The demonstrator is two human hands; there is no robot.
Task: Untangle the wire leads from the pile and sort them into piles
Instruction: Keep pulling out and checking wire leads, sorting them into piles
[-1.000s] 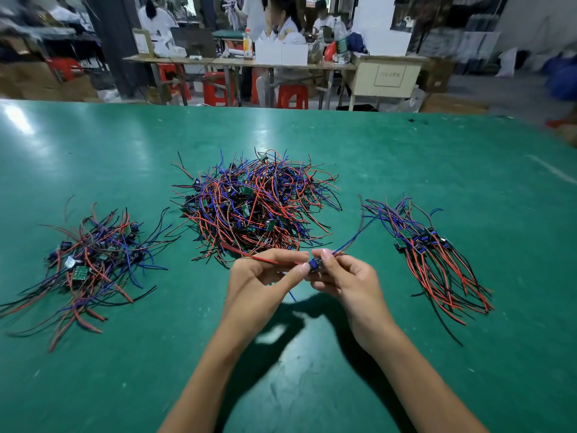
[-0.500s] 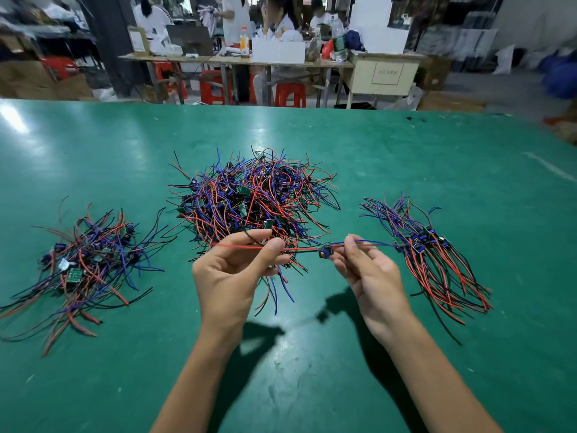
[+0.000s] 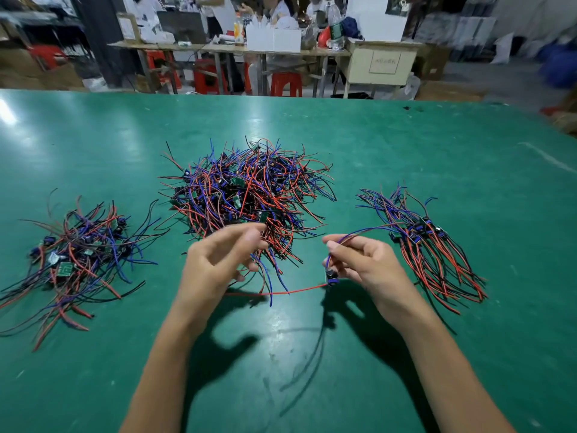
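Head view: right hand (image 3: pixel 363 262) grip pinches one freed lead (image 3: pixel 331 276) at frame centre, above the table (image 3: pixel 406 145). Left hand (image 3: pixel 218 260) grip loose, empty. Tangled pile (image 3: pixel 246 192) behind. Next: lay it on right sorted pile (image 3: pixel 427 245), wires aligned.

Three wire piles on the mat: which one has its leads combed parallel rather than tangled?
The right pile, beside the right hand. Its red and black leads fan one way, toward the person; the middle pile and left pile are jumbled.
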